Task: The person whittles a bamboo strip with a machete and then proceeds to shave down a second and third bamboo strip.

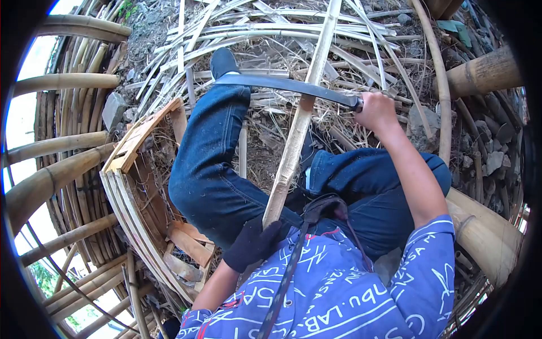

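Observation:
My left hand, in a black glove, is closed around the near end of a long split bamboo strip by my waist. From there the strip runs up and away between my legs, past the top of the view. My bare right hand grips the handle of a long, dark, slightly curved machete. The blade lies crosswise over the strip, edge to edge in this view, with its tip near my left shoe. Below the blade, the strip's pale inner face looks rough and scraped.
Thin bamboo strips and shavings litter the ground ahead. A wooden crate-like frame stands at my left, beside stacked bamboo poles. Thick bamboo lies behind my right side, with stones farther right.

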`<action>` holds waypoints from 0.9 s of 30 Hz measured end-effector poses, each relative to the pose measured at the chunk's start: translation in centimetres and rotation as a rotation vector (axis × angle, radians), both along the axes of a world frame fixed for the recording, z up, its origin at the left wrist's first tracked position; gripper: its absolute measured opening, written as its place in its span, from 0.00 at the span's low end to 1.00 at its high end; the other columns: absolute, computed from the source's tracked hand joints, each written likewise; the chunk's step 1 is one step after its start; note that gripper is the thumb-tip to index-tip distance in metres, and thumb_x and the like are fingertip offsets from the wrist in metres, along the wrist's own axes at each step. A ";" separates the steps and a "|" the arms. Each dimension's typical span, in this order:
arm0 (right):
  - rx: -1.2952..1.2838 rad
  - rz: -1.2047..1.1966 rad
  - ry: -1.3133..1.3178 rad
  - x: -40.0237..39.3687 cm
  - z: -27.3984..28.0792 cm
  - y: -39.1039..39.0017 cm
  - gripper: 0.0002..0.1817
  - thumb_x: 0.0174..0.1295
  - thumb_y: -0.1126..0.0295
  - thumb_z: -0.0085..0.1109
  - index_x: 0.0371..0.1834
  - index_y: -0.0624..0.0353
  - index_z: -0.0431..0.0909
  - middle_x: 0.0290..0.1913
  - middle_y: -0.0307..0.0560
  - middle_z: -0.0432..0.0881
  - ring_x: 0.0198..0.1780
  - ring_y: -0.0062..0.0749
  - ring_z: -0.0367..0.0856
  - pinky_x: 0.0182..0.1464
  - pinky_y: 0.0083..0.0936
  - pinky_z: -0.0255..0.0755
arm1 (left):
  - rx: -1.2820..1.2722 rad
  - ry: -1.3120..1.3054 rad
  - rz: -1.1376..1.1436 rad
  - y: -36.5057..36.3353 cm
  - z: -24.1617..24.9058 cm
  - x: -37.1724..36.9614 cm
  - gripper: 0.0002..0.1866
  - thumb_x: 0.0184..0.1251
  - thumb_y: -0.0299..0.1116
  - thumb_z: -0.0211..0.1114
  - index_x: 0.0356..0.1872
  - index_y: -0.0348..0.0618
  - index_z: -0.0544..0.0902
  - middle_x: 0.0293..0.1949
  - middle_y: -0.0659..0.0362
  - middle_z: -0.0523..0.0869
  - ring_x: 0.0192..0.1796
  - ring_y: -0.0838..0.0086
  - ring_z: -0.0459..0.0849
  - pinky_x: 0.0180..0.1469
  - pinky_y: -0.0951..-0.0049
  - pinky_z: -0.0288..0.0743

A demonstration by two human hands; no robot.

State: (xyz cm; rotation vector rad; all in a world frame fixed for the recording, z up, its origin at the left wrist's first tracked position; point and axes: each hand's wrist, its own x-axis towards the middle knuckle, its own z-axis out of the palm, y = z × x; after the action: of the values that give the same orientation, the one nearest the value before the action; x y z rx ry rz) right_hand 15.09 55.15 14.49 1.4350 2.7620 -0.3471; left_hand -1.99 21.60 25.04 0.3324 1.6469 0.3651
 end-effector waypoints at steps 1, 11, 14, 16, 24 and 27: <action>0.015 -0.002 -0.008 0.2 0.1 0.0 0.12 0.47 0.62 0.59 0.24 0.60 0.81 0.26 0.59 0.83 0.32 0.51 0.85 0.38 0.42 0.79 | 0.006 0.004 -0.001 -0.5 -0.6 -0.2 0.12 0.65 0.34 0.60 0.44 0.38 0.75 0.27 0.55 0.79 0.25 0.64 0.78 0.27 0.65 0.70; -0.168 0.251 0.202 -0.9 2.8 -9.2 0.09 0.42 0.64 0.60 0.17 0.57 0.73 0.19 0.54 0.79 0.25 0.50 0.82 0.31 0.42 0.77 | 0.350 0.128 -0.251 -1.7 -1.9 -0.2 0.18 0.58 0.29 0.64 0.49 0.40 0.74 0.30 0.50 0.79 0.31 0.54 0.80 0.29 0.57 0.71; -0.146 0.285 0.022 -1.3 1.7 -7.7 0.10 0.42 0.63 0.62 0.24 0.57 0.78 0.25 0.51 0.82 0.28 0.45 0.85 0.34 0.38 0.79 | 0.431 0.215 -0.301 -1.6 -0.9 0.1 0.16 0.57 0.29 0.64 0.47 0.39 0.75 0.30 0.48 0.80 0.32 0.53 0.80 0.30 0.56 0.72; -0.137 0.150 0.007 -0.9 0.7 -5.8 0.10 0.42 0.63 0.62 0.24 0.57 0.79 0.25 0.54 0.83 0.31 0.46 0.85 0.37 0.39 0.79 | 0.532 0.317 -0.360 -1.6 -0.8 0.3 0.14 0.59 0.31 0.63 0.45 0.37 0.75 0.31 0.48 0.80 0.32 0.52 0.80 0.31 0.56 0.72; -0.059 -0.042 -0.056 0.1 -0.8 -0.9 0.12 0.44 0.62 0.60 0.25 0.60 0.81 0.30 0.59 0.83 0.35 0.51 0.85 0.42 0.43 0.79 | 0.308 0.252 -0.160 0.1 0.4 1.0 0.15 0.69 0.39 0.53 0.37 0.33 0.76 0.25 0.42 0.79 0.29 0.51 0.79 0.33 0.58 0.70; -0.007 -0.115 -0.054 0.6 -1.1 0.9 0.12 0.46 0.63 0.60 0.27 0.60 0.82 0.30 0.59 0.84 0.36 0.51 0.85 0.43 0.43 0.79 | 0.250 0.231 -0.205 -0.1 0.5 0.8 0.16 0.70 0.39 0.52 0.35 0.33 0.77 0.24 0.43 0.80 0.28 0.52 0.79 0.33 0.59 0.70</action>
State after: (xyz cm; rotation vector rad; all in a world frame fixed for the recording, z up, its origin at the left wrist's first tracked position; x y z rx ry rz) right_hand 15.68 56.03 13.38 1.5807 2.6415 -0.3142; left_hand -1.14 21.49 25.57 0.7488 1.7750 0.3887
